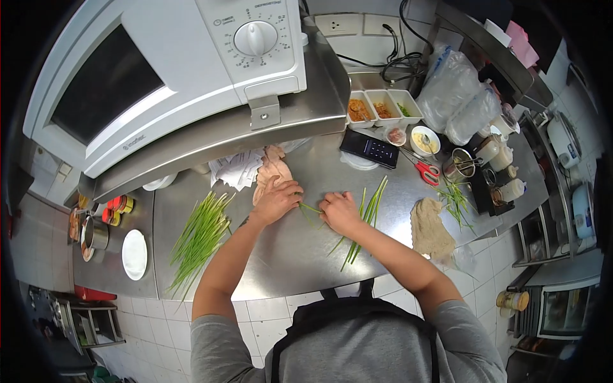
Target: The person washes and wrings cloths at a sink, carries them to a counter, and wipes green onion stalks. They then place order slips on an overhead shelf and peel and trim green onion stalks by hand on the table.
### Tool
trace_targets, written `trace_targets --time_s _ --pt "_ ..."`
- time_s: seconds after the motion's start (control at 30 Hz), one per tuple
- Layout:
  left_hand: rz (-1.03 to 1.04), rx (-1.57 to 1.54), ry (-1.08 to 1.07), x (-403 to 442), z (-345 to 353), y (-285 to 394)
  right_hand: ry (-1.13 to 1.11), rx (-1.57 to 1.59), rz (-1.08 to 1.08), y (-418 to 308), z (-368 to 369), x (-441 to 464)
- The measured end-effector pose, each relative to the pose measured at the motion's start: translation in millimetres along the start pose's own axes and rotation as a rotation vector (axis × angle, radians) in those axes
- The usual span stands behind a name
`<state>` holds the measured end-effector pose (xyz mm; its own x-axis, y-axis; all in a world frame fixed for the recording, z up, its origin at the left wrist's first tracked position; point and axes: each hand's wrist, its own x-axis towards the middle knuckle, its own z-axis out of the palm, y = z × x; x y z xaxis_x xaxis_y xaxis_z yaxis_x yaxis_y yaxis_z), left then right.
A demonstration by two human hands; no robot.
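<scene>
Between my hands a thin green chive stalk stretches low over the steel table. My left hand is closed with its fingertips on the stalk's left end, beside a crumpled pinkish cloth. Curled fingers of my right hand pinch the other end. A large bundle of chives lies to the left of my left forearm. Several more chives lie in a small loose group, partly under my right forearm. Trimmed green scraps sit farther right.
A microwave on a steel shelf overhangs the back. Behind my right hand are a phone, red-handled scissors and food tubs. A tan cloth lies right; a white plate lies left.
</scene>
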<state>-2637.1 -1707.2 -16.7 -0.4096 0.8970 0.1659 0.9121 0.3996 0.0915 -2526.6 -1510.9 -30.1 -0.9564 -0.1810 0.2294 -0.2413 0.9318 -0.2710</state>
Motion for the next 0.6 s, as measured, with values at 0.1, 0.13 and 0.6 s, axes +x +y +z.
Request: trace_targets --time_s 0.1,0.13,0.6 --pt "0.009 -0.068 0.027 7.9 0.0 3.1 -0.061 -0.008 0.037 7.9 2.9 3.1" --pt "0.009 -0.085 0.028 10.4 -0.8 5.8 -0.034 0.048 0.051 12.5 1.9 0.7" --pt "-0.384 -0.558 0.157 98.7 7.5 135.0 -0.007 0.17 -0.039 104.2 -147.7 -97.2"
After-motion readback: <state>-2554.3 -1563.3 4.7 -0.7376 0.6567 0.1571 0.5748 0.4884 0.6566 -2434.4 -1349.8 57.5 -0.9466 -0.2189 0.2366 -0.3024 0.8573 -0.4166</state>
